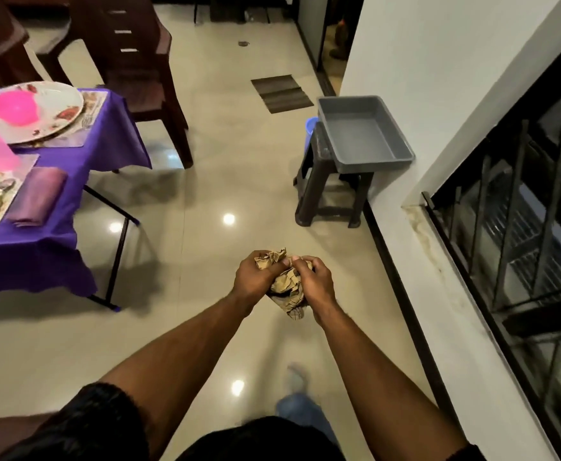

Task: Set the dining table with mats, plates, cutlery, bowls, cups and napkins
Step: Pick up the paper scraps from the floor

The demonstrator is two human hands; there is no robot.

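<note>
Head view: left hand (255, 277) and right hand (315, 281), lower centre of frame, both clenched round crumpled brown paper (287, 284) bunched between them, well clear of the floor. Set table (73, 181) off at left edge, nearer the left hand; grey tub (365, 134) on stool (325, 194) ahead, upper right, likelier drop spot.

Floor (206, 181): glossy polished tile, mirrors ceiling lights. Tablecloth (56, 247): purple cloth, slight sheen. Napkin (38, 197): purple cloth, matt. Plate (56, 108): glazed, glossy. Bowl (14, 109): pink plastic, shiny. Tray (365, 134): grey plastic, matt. Stool (319, 181): dark moulded plastic. Wad (287, 284): brown paper, crumpled, matt. Wall (439, 78): matt paint.
</note>
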